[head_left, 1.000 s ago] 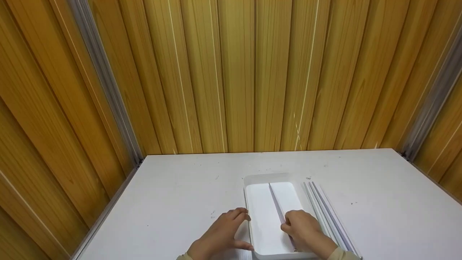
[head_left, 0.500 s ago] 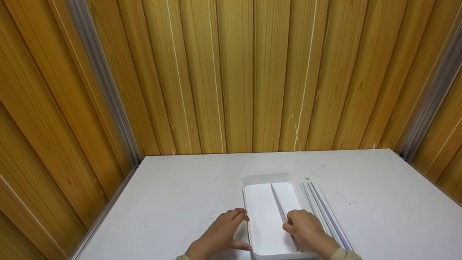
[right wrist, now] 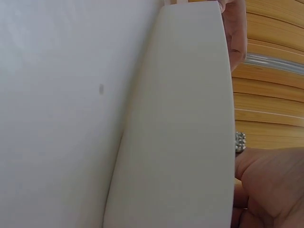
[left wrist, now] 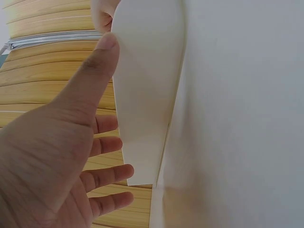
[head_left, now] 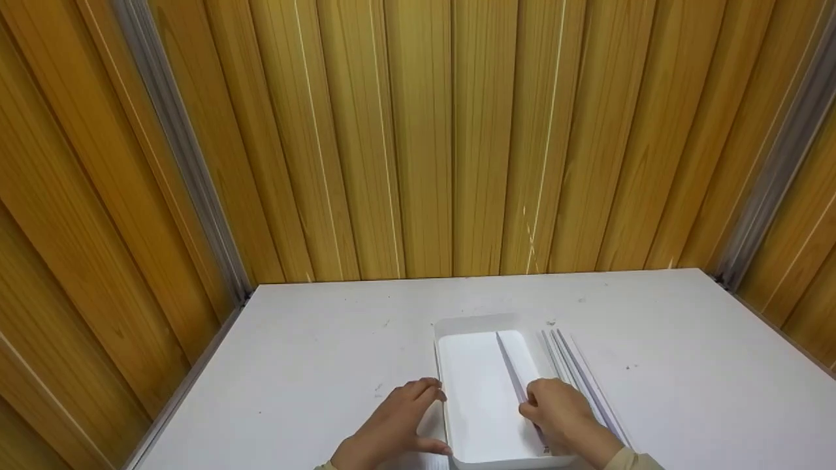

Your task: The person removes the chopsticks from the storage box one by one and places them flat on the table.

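Observation:
A white rectangular box [head_left: 477,391] lies lengthwise on the table. In the head view my left hand [head_left: 395,418] is at its left side, thumb and fingers spread along the wall. The left wrist view shows the left thumb [left wrist: 92,71] against the rim of the box wall [left wrist: 147,85]. Inside the box a long thin pale strip [head_left: 511,365] runs from near the far wall toward me. My right hand [head_left: 558,411] grips the strip toward its near end. A small patterned metallic bit [right wrist: 240,142] shows beside the right hand [right wrist: 270,185] in the right wrist view.
Several long thin strips [head_left: 575,365] lie side by side on the white table [head_left: 326,365], right of the box and partly behind my right forearm. Wood-patterned panels [head_left: 418,143] rise behind the table and at both sides.
The strip and my right hand have shifted slightly to the right within the box. My left hand stays at the box's left wall. The head view has turned slightly.

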`<state>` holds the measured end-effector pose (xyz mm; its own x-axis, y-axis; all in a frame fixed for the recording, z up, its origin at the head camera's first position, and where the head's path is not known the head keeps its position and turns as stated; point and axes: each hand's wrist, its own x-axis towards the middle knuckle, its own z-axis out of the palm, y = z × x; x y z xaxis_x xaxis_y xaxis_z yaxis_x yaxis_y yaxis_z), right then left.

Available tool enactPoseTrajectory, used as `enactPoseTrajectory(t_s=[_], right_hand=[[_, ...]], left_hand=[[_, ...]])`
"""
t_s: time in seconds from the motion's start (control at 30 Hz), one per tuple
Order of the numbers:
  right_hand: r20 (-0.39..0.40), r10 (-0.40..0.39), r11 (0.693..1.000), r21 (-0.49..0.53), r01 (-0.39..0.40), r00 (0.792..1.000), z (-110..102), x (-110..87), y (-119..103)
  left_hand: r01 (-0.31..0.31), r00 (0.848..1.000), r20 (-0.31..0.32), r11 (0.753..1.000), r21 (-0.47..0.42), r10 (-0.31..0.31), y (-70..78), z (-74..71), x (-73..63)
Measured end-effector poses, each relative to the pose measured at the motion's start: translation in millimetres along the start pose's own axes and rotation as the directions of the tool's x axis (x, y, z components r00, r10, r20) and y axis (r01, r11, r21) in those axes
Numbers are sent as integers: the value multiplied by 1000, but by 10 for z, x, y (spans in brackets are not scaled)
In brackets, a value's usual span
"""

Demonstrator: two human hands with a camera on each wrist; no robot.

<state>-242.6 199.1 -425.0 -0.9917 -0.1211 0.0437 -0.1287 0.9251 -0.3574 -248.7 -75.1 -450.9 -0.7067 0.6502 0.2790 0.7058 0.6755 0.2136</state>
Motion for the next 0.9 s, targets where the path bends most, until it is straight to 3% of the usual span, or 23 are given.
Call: enactPoseTrajectory(t_s=[0.67, 0.9], right_hand=[[1, 24, 1000, 7, -24, 1000, -96, -30, 67], [1, 37, 999, 15, -37, 999, -158, -35, 126]], left_hand=[[12, 1000, -1, 1000, -16, -12, 5, 0, -3], [-9, 1000, -27, 1000, -13, 9, -2, 7, -8]])
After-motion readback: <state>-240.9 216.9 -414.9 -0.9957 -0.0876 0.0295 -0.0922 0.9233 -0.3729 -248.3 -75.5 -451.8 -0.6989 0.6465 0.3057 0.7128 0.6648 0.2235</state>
